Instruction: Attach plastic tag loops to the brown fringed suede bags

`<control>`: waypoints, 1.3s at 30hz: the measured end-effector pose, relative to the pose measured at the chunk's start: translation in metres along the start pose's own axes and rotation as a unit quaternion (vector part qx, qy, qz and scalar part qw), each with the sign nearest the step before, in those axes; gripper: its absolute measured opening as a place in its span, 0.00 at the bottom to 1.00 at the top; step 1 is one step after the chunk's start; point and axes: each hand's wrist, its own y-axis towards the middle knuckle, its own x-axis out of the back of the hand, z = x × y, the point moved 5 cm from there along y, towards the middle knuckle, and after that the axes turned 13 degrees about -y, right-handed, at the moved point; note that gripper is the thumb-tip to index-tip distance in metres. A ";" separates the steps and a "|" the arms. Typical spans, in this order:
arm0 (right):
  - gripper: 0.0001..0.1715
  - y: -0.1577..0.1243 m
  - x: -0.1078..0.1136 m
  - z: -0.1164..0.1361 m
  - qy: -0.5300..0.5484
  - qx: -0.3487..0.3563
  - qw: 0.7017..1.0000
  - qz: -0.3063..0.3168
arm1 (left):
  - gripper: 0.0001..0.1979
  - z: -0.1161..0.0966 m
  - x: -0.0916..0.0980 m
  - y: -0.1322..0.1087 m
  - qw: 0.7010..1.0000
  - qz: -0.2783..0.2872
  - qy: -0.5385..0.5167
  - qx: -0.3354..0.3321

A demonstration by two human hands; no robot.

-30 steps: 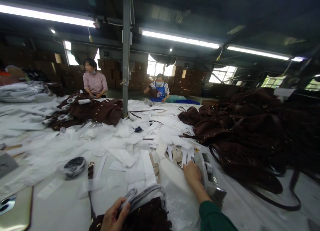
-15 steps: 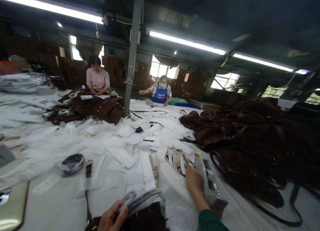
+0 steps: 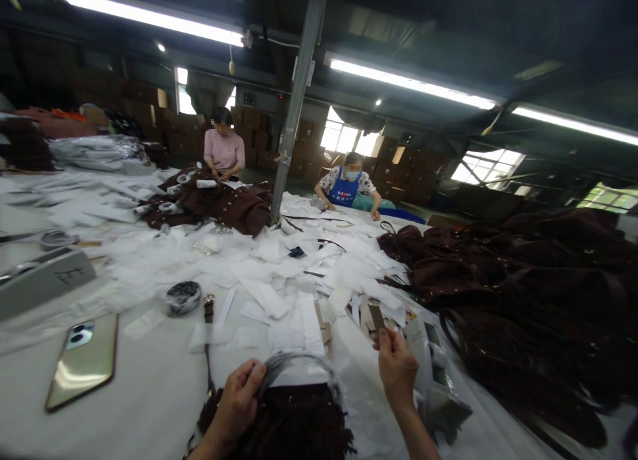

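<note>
A dark brown fringed bag [image 3: 304,420] lies before me, partly cut off by the bottom edge. My left hand [image 3: 236,397] is closed on the left side of its plastic-wrapped handle [image 3: 299,361]. Between the thumb and fingers of my right hand [image 3: 397,367] is a flat brown strip [image 3: 377,318], which looks like card. More brown and white strips [image 3: 355,307] lie just beyond that hand, and a grey box [image 3: 441,373] stands right beside it. Left of the bag a brown buckled strap [image 3: 209,314] stretches across the table.
Brown bags [image 3: 523,314] are heaped on the right, with another pile [image 3: 224,204] at the far left by a metal post [image 3: 296,108]. White sheets [image 3: 249,260] cover the table's middle. A phone [image 3: 84,360] and a wrapped roll [image 3: 183,298] lie left. Two people work across the table.
My right hand has lifted back from the loose strips, with one brown strip in its fingers. My left hand stays on the bag's handle. The view has swung left.
</note>
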 end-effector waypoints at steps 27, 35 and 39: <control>0.31 -0.196 -0.066 0.104 0.435 -0.129 0.839 0.300 | 0.30 -0.042 -0.032 -0.030 0.987 0.094 -0.127 0.022; 0.29 -0.190 -0.066 0.101 0.403 -0.074 0.852 0.327 | 0.23 -0.039 -0.030 -0.028 0.977 0.167 -0.079 0.103; 0.27 -0.187 -0.057 0.103 0.351 -0.045 0.880 0.318 | 0.23 -0.044 -0.025 -0.025 0.983 0.151 -0.056 0.089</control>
